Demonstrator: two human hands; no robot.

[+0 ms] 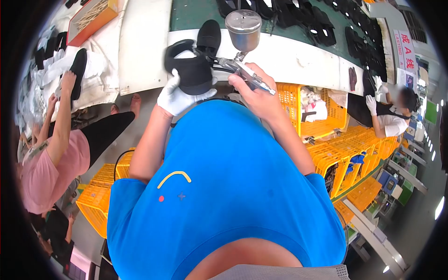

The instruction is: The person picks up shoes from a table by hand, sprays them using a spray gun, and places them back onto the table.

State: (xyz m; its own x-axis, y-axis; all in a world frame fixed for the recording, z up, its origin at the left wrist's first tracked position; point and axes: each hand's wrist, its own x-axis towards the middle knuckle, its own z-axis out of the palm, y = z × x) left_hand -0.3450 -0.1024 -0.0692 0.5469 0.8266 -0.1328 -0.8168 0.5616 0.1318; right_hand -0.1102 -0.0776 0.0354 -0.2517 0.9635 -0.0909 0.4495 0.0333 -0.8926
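My left hand (179, 97), in a white glove, grips a black shoe (190, 72) from below, with its opening facing up and a pale inside showing. My bare right hand (256, 91) is wrapped round a metal spray gun (242, 72), whose nozzle points left at the shoe. A round silver cup (243, 30) stands on top of the gun. Just behind, another black shoe (209, 36) lies on the white table edge (289, 60).
Yellow crates (289, 105) stand below the table at right, and another (95, 200) at left. Black shoes (303, 18) line the green belt (191, 14). A co-worker in pink (60, 154) holds a shoe at left; another person (389, 112) works at right.
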